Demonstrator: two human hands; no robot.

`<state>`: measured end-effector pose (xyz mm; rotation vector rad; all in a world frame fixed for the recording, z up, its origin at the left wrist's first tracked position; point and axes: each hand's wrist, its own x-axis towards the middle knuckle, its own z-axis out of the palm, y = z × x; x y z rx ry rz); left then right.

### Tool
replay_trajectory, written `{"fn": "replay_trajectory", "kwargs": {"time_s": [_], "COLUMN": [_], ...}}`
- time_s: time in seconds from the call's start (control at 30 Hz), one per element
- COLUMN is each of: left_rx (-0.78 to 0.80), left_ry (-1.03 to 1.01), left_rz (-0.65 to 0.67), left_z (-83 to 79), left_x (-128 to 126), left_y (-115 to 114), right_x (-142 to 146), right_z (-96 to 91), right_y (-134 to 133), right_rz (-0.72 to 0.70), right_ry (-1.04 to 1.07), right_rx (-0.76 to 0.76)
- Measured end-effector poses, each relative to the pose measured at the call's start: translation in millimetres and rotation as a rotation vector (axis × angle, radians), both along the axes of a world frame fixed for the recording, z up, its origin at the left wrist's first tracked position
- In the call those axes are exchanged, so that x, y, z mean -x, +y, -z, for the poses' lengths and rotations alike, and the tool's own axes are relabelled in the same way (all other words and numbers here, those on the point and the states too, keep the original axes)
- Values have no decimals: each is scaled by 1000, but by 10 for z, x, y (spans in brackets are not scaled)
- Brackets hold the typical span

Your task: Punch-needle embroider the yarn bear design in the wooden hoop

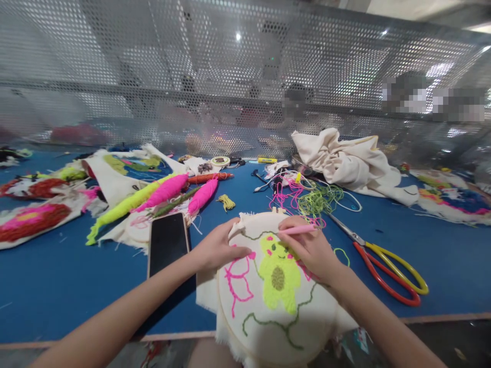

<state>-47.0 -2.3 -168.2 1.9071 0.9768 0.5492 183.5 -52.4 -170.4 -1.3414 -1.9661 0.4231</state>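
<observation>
A round embroidery hoop with white cloth leans over the table's front edge. Stitched on it are a yellow bear, pink butterfly-like lines and dark green wavy lines. At its upper left rim, my left hand grips the hoop, the thumb lying on the cloth. My right hand is closed round a pink punch needle, held nearly level over the upper part of the hoop. Its tip, by the bear's head, is hidden by the fingers. A green yarn strand shows beside the right hand.
Scissors with red and yellow handles lie to the right. A phone lies left of the hoop, near pink yarn bundles. Tangled green yarn and crumpled white cloth sit behind, before a perforated metal screen.
</observation>
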Motion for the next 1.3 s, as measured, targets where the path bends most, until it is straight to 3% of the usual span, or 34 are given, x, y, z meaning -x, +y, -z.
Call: {"fn": "replay_trajectory", "kwargs": {"time_s": [0.17, 0.47, 0.7, 0.87, 0.97, 1.17, 1.3], "left_rx": [-16, -44, -74, -84, -102, -109, -94], "left_ry": [27, 25, 58, 62, 58, 56, 34], "left_rz": [-2, 16, 37, 37, 54, 67, 69], "left_z": [4, -52, -32, -9, -19, -34, -26], "left_x": [3, -10, 3, 12, 10, 13, 18], "left_y": [-6, -21, -18, -8, -10, -16, -9], "right_x": [48, -216, -72, -221, -320, -238, -258], "right_z": [-82, -44, -103, -104, -100, -143, -157], "right_y": [58, -73, -25, -42, -52, 17, 27], "right_rz": [-16, 4, -121, -6, -5, -191, -102], "right_ry": [-69, 169, -150, 78, 176, -126, -48], "right_rx": [60, 126, 19, 148, 158, 2, 49]}}
